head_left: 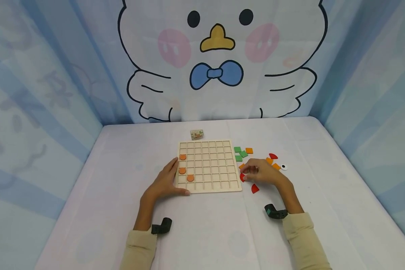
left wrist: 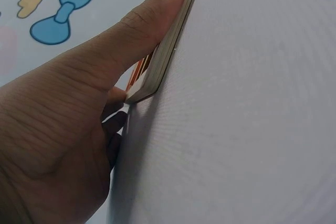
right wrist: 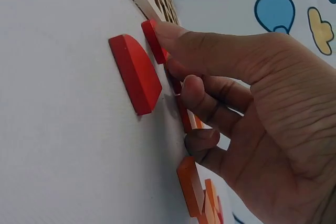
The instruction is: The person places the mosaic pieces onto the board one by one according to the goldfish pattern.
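Can make out no text, label, brand or number on or around the pale wooden grid board (head_left: 210, 165), nor on the small mottled rectangular piece (head_left: 197, 134) just beyond it.

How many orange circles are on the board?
3. The top circle and middle circle are in the left column of the board; the bottom circle is one column right.

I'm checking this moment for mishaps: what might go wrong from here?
The red piece pinched by the right hand might slip. That hand could also nudge the loose red wedge nearby. If the left hand, holding the board, shifts it, the orange discs on it may slide.
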Available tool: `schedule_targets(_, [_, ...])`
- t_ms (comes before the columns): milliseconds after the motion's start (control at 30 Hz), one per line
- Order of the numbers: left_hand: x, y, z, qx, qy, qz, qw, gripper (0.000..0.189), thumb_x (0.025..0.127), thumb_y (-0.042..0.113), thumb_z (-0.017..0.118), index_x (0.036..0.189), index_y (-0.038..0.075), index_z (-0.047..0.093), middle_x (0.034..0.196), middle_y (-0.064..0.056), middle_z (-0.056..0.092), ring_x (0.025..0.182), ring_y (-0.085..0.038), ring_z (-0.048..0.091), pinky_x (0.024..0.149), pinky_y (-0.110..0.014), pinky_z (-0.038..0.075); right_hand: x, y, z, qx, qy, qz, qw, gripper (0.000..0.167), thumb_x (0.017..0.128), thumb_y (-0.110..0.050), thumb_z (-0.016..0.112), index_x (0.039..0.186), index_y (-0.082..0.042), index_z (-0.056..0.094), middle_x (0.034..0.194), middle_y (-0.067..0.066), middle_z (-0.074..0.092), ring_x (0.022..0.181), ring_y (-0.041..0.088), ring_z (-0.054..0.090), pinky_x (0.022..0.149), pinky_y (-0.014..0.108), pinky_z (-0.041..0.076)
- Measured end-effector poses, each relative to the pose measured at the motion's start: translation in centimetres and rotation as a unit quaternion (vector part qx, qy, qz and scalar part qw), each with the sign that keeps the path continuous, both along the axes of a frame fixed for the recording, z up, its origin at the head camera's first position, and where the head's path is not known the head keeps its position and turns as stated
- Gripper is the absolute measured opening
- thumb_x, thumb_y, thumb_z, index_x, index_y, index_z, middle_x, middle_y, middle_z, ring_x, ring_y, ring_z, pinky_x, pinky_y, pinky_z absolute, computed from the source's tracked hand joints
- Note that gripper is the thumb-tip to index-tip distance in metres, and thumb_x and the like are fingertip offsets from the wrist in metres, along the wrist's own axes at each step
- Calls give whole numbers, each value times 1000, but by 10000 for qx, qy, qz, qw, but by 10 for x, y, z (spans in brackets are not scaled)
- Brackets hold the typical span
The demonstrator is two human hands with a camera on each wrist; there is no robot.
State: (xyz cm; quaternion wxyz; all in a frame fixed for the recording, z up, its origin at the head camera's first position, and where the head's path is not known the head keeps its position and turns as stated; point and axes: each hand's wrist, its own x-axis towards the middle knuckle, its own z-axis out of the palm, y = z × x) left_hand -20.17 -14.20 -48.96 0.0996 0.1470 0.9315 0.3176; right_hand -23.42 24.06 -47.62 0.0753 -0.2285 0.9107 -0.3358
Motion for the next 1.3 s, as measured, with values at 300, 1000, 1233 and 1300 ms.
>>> schedule_targets(300, [0,1,0,54,-12,3,10000,131,64,54,87,156,2,10,165,-14,9,152,-34,13,120,-51,24,4,0,1,34,-257,-5,9997,24,81,-18,79,102,-11,73,86,0,60,77,15,52,64,21,45])
schedule_targets(1000, [0,-1,-3,86,-133,-28,9999,131,65,54,86,156,3,8,165,-15,6,152,-34,11,120,-52,22,4,-5,1,307,-116,-370,9988,21,84,-13,75,102,-8,66,91,2,61,80,15,53,70,23,48])
schedule_targets(1233, [1,-1,-2,79,-20,-2,10000,131,65,55,86,157,4,9,165,-13,7,152,-33,12,120,-51,23,4,-6,4,460,-142,-377,9981,19,86,-12,73,104,-9,67,93,2,60,85,16,53,74,25,49])
schedule_targets(1300, [0,-1,-3,77,-2,-19,10000,130,65,55,86,156,3,9,165,-14,7,152,-33,12,120,-51,23,4,-6,3,522,-141,-407,9977,18,86,-14,73,103,-9,67,91,1,59,84,16,53,74,25,49])
